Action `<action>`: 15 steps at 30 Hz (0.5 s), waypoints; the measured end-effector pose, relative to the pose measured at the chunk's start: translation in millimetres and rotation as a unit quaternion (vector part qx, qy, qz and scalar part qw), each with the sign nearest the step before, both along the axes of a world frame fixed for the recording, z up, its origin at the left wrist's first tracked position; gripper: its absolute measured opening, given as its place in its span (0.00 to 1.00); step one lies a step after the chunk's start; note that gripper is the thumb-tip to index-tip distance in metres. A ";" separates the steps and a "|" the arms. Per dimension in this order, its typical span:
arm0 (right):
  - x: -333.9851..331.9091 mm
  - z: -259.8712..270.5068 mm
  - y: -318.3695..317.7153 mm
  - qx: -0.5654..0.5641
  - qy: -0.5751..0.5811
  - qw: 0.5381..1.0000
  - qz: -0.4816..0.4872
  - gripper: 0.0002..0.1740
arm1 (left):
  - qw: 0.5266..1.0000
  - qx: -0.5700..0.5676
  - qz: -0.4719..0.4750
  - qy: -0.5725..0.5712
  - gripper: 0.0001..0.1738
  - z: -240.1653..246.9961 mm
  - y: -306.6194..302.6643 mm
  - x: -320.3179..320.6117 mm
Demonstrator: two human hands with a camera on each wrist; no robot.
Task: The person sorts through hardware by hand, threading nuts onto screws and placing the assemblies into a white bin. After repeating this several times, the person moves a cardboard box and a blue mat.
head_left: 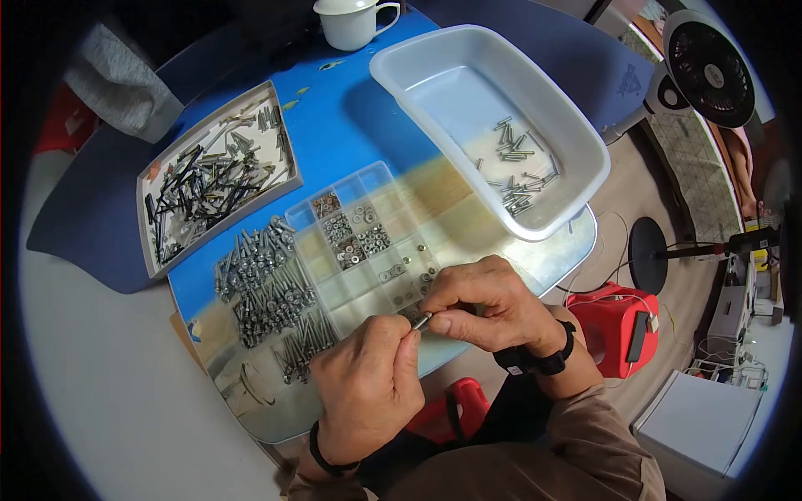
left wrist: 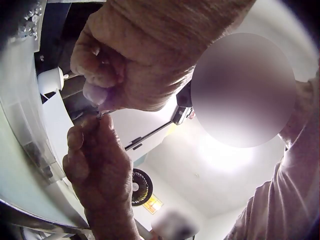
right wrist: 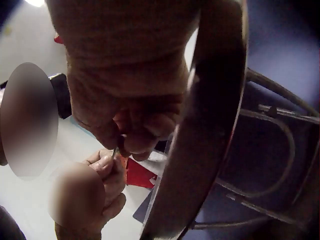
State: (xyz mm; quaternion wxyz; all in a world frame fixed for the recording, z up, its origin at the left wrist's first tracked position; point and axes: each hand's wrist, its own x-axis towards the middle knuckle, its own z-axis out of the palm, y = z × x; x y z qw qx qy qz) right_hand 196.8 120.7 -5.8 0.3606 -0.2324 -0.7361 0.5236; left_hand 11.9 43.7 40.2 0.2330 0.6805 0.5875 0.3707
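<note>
Just over the front edge of the table, both hands meet at a small silvery screw (head_left: 423, 321). My left hand (head_left: 372, 376) pinches one end between thumb and curled forefinger. From the other side, my right hand (head_left: 493, 309) pinches it between thumb and forefinger. Most of the screw is hidden by the fingertips. Right behind the hands lies a clear divided box (head_left: 351, 292) with nuts and washers in several compartments. Left of that box are piles of bolts with washers (head_left: 271, 288). In the left wrist view, the fingertips of the left hand (left wrist: 135, 60) and right hand (left wrist: 100, 165) meet.
A white tub (head_left: 434, 138) with loose screws (head_left: 520, 196) stands at the back right. At the back left is a shallow cardboard box (head_left: 225, 209) of mixed screws. A white lidded cup (head_left: 349, 29) sits at the far edge. Red stools (head_left: 606, 326) and a fan (head_left: 710, 71) stand beyond the table.
</note>
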 end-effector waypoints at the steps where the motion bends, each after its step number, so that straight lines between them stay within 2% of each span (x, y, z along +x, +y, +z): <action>1: 0.1 -1.5 0.6 0.019 0.005 1.000 0.006 0.10 | 1.000 0.000 0.001 0.000 0.04 -0.2 0.0 0.0; 5: 0.7 6.8 0.1 0.023 0.001 1.000 0.007 0.11 | 1.000 0.006 0.001 0.002 0.04 0.9 0.1 0.0; 7: 1.3 19.3 -2.9 -0.052 -0.030 0.998 -0.016 0.13 | 1.000 0.004 0.002 0.002 0.04 1.3 0.1 0.2; 8: 1.4 16.8 -2.5 -0.052 -0.031 0.998 -0.016 0.13 | 1.000 0.006 0.000 0.006 0.04 1.1 0.1 0.2; 13: 1.9 -3.7 4.2 0.072 0.018 0.997 -0.004 0.10 | 1.000 0.018 -0.008 0.009 0.04 -0.5 0.4 1.1; 15: 3.0 1.4 2.7 0.040 0.001 0.999 -0.001 0.10 | 1.000 0.013 -0.007 0.009 0.04 0.7 0.5 1.7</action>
